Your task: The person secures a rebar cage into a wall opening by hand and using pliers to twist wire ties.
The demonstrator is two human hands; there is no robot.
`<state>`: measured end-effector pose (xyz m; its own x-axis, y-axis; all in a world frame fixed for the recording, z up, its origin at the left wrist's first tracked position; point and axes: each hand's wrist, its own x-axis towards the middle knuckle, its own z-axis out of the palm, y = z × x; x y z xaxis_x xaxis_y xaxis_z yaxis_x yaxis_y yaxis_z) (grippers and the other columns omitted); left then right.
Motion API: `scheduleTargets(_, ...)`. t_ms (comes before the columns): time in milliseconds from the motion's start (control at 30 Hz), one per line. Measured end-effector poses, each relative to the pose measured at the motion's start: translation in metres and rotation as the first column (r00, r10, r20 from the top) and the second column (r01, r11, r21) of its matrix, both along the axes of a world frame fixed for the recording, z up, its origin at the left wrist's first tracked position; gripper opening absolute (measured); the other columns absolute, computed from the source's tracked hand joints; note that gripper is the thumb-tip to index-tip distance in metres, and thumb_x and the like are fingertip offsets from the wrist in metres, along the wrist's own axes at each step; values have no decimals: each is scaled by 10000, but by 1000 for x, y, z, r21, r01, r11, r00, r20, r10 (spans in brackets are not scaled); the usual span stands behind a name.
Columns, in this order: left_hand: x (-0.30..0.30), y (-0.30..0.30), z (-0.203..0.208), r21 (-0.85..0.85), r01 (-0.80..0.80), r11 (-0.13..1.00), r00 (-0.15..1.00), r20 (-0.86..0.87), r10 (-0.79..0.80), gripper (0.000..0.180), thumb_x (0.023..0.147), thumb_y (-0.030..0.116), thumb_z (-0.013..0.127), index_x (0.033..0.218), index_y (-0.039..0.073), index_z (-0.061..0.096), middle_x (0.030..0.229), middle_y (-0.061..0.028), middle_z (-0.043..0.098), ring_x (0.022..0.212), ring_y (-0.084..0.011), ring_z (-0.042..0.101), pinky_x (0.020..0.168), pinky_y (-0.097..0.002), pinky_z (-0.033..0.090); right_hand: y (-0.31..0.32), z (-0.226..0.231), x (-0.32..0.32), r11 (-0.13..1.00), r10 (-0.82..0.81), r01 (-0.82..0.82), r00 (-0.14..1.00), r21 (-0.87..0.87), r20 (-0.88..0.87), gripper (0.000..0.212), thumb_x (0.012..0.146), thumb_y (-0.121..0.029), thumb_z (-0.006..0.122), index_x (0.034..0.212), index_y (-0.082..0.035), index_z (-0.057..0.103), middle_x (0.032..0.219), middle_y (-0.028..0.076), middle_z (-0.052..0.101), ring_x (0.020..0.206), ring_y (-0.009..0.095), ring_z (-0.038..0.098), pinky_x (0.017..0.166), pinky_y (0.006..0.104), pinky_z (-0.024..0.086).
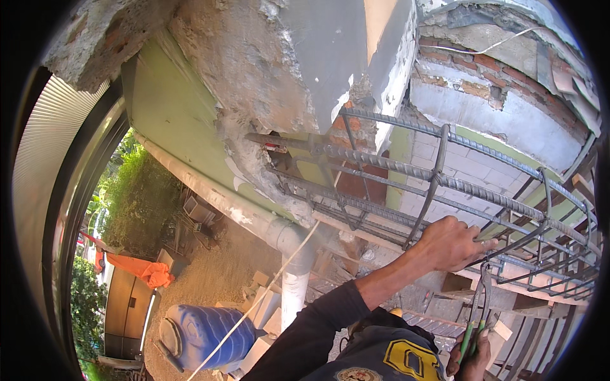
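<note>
A long cage of ribbed steel rebar [387,164], bound with square stirrups [437,166], runs from the broken wall toward the right. My left hand [452,244] is closed at the cage's lower bars, fingers curled together; what they pinch, if anything, is hidden. Below it, my right hand [473,357] grips the green handles of a pair of pincers [478,305]. The pincers point upward, their jaws close to the lower bars beside my left fingertips. Whether the jaws bite on anything is too small to tell.
Broken concrete and plaster [273,63] hang above the cage's left end. A grey pipe [295,244] turns downward below it. On the ground far below lie a blue barrel [213,333], gravel [216,267] and an orange cloth [146,270]. A pale cord [270,286] slants across.
</note>
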<state>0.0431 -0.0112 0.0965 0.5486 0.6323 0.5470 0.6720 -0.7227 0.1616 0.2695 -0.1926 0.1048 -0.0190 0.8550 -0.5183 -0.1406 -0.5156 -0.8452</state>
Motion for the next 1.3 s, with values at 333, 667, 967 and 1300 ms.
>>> scheduleTargets(333, 2, -1, 7, -136, -23, 990, 1000, 16, 26, 361, 823, 314, 663, 1179, 249, 651, 783, -27, 606, 717, -236, 624, 625, -391, 483, 17, -24, 17, 978, 89, -155, 918, -142, -387, 666, 932, -598, 393, 1010, 26, 612, 581, 76, 506, 422, 173, 478, 396, 282, 373)
scheduleTargets(667, 49, -82, -45, -223, -23, 975, 511, 835, 203, 353, 882, 204, 637, 1165, 17, 539, 991, -60, 563, 907, -157, 513, 865, -325, 400, 9, -19, 32, 954, 284, -248, 925, 167, -253, 763, 810, -494, 716, 1300, 2, 406, 752, 21, 488, 634, 106, 455, 563, 254, 368)
scheduleTargets(967, 84, -89, -34, -508, 808, 298, 272, 771, 576, 471, 981, 333, 523, 1288, -16, 443, 1127, -106, 587, 1033, -133, 539, 856, -281, 447, 2, -31, 27, 992, 64, -73, 994, 105, 86, 473, 889, -200, 683, 1188, -30, 357, 830, 22, 528, 695, 73, 485, 579, 219, 428)
scheduleTargets(1300, 61, -101, -22, -775, 306, 553, 753, 553, 357, 384, 1009, 226, 443, 1280, -46, 428, 688, -112, 613, 590, -239, 633, 576, -359, 494, 1, -25, 44, 984, 30, -18, 997, 176, -67, 281, 919, -265, 640, 826, -38, 503, 649, 65, 597, 556, 170, 641, 560, 299, 545)
